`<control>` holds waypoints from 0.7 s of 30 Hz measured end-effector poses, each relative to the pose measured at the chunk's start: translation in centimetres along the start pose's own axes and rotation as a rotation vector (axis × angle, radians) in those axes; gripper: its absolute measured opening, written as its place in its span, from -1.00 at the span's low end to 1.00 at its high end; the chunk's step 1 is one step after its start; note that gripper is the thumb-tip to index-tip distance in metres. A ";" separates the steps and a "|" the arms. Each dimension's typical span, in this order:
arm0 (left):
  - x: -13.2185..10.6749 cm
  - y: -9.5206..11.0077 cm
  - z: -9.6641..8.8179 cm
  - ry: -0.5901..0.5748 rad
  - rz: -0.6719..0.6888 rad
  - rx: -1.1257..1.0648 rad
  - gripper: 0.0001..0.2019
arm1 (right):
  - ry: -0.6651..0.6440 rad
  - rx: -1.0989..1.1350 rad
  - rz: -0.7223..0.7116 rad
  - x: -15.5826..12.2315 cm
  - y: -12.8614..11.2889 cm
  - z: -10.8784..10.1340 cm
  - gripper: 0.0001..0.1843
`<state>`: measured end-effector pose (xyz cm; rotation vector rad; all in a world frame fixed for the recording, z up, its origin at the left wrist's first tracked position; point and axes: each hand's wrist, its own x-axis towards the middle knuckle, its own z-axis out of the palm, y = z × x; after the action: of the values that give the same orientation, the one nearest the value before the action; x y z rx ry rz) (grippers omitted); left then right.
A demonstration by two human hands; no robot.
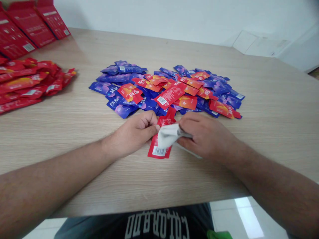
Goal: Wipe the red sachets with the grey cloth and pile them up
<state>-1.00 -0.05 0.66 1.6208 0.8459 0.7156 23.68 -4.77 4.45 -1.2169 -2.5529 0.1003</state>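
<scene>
A red sachet [163, 151] with a barcode lies on the table before me, its narrow neck pointing away. The thumb and curled fingers of my left hand [139, 131] pinch its left edge. In my right hand [199, 132] is a bunched white cloth [167, 135], pressed against the sachet's middle and covering part of it. A loose end of the cloth hangs below that hand. Just beyond both hands spreads a pile of blue sachets [119, 78] and red-orange sachets [129, 92]. One red sachet [171, 94] lies back side up on top of the pile.
To the left is a stack of red sachets [25, 83]. Behind it stand red cardboard boxes [30, 25] with flaps up. The wooden table [119, 192] meets a white wall [149, 20] at the back. Its near edge is close to my lap.
</scene>
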 end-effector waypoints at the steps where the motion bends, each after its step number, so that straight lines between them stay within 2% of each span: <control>1: -0.1 0.1 0.1 -0.009 -0.003 -0.012 -0.78 | 0.068 -0.027 0.063 0.1 0.4 0.0 -0.81; 3: -0.2 0.1 0.2 -0.021 -0.010 -0.037 -0.78 | 0.153 -0.060 0.140 0.3 1.1 0.1 -0.75; 4: -0.2 0.1 0.2 -0.019 -0.017 -0.040 -0.78 | 0.156 -0.058 0.140 0.4 1.2 0.2 -0.74; 9: 0.2 -0.2 -0.1 0.037 -0.026 -0.024 -0.81 | -0.056 0.037 -0.076 -0.1 -0.4 0.6 -0.89; 11: 0.2 -0.1 -0.1 0.037 -0.016 -0.032 -0.81 | -0.097 0.045 -0.108 -0.2 -0.7 0.4 -0.91; 17: -0.2 0.0 0.2 -0.019 -0.034 -0.065 -0.79 | 0.133 -0.069 0.139 0.4 1.5 0.1 -0.73; 19: -0.1 -0.1 0.2 -0.011 -0.033 -0.069 -0.80 | 0.119 -0.056 0.121 0.4 1.4 0.3 -0.73; 21: 0.1 -0.3 0.1 0.022 -0.034 -0.066 -0.81 | 0.042 -0.013 0.052 0.2 0.6 0.6 -0.80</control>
<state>-0.94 0.04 0.32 1.5388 0.8552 0.7318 23.78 -4.22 3.82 -1.2765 -2.4907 0.0684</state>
